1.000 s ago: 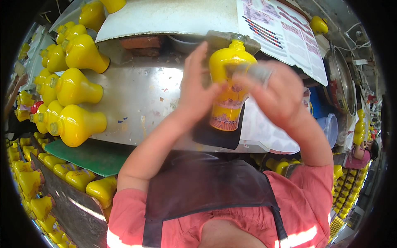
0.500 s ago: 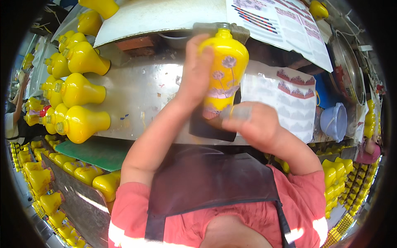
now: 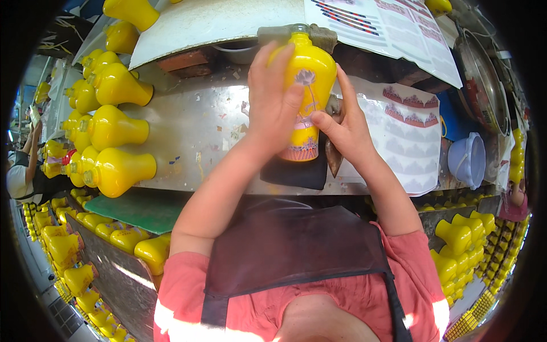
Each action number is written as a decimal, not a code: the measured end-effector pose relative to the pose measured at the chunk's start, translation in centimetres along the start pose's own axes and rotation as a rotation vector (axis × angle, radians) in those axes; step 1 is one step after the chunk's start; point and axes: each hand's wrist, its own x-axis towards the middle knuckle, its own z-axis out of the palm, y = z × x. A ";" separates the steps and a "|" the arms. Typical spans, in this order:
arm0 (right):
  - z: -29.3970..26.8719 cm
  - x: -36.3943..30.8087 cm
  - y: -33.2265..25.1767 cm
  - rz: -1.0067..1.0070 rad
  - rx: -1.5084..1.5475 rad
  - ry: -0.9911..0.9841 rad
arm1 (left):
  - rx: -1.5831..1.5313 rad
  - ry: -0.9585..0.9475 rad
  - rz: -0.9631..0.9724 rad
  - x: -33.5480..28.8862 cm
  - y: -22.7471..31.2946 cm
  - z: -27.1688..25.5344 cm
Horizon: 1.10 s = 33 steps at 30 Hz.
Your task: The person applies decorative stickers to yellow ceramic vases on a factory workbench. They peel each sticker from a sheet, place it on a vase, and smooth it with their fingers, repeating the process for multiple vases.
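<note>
A glossy yellow bottle (image 3: 319, 60) lies tilted before me, its clear mouth on a cloth-wrapped rest (image 3: 325, 39). Purple lotus pictures run down its side, and a patterned band circles its base. My left hand (image 3: 270, 105) is laid along the bottle's left side, slightly blurred. On the other side my right hand (image 3: 347, 125) grips it, thumb at the front near the base and fingers along the right edge. Beneath the bottle's base is a black pad (image 3: 293, 175). A brown pointed piece (image 3: 334, 159), its kind unclear, sits beside the base under my right hand.
Several yellow bottles (image 3: 125, 171) lie in rows at the left of the metal table (image 3: 199, 122). Printed decal sheets (image 3: 407, 148) are at the right, near a lavender bucket (image 3: 467, 161). Bricks (image 3: 185, 61) support a white board (image 3: 222, 20). Another person (image 3: 25, 171) is at far left.
My right hand has moved from the bottle's base up to its right side; the pale translucent flat piece it held is out of sight. The bottle has turned a little, and the base band looks smoother.
</note>
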 end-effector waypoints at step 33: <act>-2.8 1.1 -2.0 0.255 -0.114 -0.073 | 0.136 -0.069 -0.070 0.4 1.2 -0.3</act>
